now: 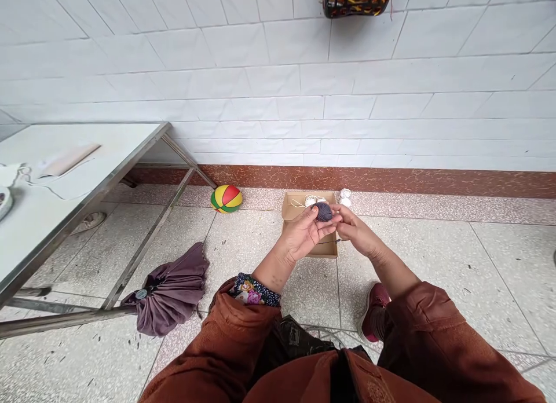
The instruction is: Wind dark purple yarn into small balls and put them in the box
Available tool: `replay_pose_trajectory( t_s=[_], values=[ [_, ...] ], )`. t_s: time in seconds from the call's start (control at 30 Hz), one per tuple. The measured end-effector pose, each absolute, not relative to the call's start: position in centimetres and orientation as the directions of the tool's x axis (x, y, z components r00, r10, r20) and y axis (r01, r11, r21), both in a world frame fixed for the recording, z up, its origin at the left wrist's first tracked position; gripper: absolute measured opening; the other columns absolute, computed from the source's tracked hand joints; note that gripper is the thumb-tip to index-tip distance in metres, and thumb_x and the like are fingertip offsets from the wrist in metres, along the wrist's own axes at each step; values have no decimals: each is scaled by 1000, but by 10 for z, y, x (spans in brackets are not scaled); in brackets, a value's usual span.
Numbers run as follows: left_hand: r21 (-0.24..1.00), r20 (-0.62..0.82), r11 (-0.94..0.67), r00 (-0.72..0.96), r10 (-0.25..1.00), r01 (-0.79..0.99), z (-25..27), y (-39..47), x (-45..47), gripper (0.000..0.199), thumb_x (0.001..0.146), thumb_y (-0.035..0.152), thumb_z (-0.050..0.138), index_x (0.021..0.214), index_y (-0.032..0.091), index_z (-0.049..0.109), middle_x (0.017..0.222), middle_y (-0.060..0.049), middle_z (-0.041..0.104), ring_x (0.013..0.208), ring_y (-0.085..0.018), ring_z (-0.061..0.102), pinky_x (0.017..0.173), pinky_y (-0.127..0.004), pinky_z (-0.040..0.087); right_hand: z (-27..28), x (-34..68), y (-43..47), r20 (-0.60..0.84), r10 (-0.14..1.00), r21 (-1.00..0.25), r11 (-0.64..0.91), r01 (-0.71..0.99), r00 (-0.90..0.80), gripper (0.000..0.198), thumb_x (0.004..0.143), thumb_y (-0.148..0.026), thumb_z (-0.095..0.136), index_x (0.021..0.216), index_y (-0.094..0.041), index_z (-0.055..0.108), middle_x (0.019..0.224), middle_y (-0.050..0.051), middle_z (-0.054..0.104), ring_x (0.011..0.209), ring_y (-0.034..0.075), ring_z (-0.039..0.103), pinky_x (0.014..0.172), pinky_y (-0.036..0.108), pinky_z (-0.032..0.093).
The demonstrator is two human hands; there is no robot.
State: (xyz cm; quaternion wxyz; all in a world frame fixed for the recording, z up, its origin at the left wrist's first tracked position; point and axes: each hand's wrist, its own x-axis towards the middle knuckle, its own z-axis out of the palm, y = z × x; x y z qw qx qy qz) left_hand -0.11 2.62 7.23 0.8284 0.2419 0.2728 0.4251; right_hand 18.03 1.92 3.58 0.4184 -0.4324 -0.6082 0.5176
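My left hand (303, 236) grips a small dark grey ball of yarn (324, 212), with the thumb on its left side and fingers beneath. At the ball's right side, the fingers of my right hand (353, 232) are pinched together. A thin dark yarn strand (328, 242) trails just below that hand and seems to lead into its fingers. Behind and under both hands lies an open cardboard box (328, 252) on the floor, partly hidden by them. White yarn balls (310, 201) sit at its far side, with a loose cream strand beside them.
Two more white balls (345, 193) rest on the floor right of the box. A colourful ball (226, 198) lies near the wall. On the left stands a metal-framed table (130, 145), with a folded purple umbrella (174, 293) by its leg. A black patterned basket (357, 2) is at the top.
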Motion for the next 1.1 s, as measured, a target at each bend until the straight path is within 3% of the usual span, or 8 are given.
replay_pose_trajectory(
  t_s=[0.07,0.17,0.33,0.47,0.67,0.8,0.97,1.1],
  values=[
    [638,-266,510,456,849,-577,71,25,-2,29,92,35,67,115,16,67,112,-10,72,90,-16,71,80,-28,53,40,185,21,18,965,-998,34,57,-261,40,90,-46,62,125,-27,61,63,-7,42,46,9,29,44,23,29],
    [633,-271,478,405,873,-609,71,25,-2,26,89,32,71,110,16,68,104,-7,73,77,-11,67,72,-24,50,45,187,22,25,978,-997,40,67,-209,34,87,-50,69,111,-25,67,64,-7,44,52,10,36,51,24,34],
    [614,-250,473,412,876,-632,77,23,-4,23,86,26,73,104,14,67,100,-8,72,84,-15,69,79,-27,53,52,186,20,60,996,-994,65,90,-63,32,88,-54,66,85,-22,68,73,-2,58,65,13,48,62,27,40],
    [615,-242,478,427,872,-628,82,20,-6,25,83,24,75,104,15,67,105,-8,72,87,-16,70,81,-27,54,54,189,19,74,997,-988,78,136,-34,30,88,-52,66,88,-22,71,79,0,64,68,15,52,65,28,43],
    [621,-266,476,405,875,-623,78,23,-7,24,78,22,79,99,16,67,97,-5,71,76,-12,66,75,-24,53,56,196,15,134,989,-969,143,202,-62,29,90,-51,65,86,-23,70,79,1,65,74,17,56,69,30,45],
    [748,-225,417,394,891,-517,75,22,-7,29,78,22,79,103,17,67,100,-5,71,76,-11,66,72,-24,50,53,198,12,165,983,-939,182,290,-83,29,91,-51,63,86,-24,71,76,1,64,74,18,56,65,30,44],
    [897,-98,261,415,904,-356,77,18,-5,41,79,34,78,117,21,67,108,-8,70,95,-21,70,75,-28,51,50,201,10,177,980,-894,200,401,-94,27,94,-47,60,87,-23,71,76,1,66,72,18,58,65,29,44],
    [960,-58,143,328,943,-241,77,20,-5,45,78,30,78,121,24,68,107,-6,69,94,-17,65,82,-27,48,55,199,4,209,954,-864,283,417,-213,23,96,-41,58,92,-23,72,81,2,71,73,17,62,69,30,46]
  ],
)
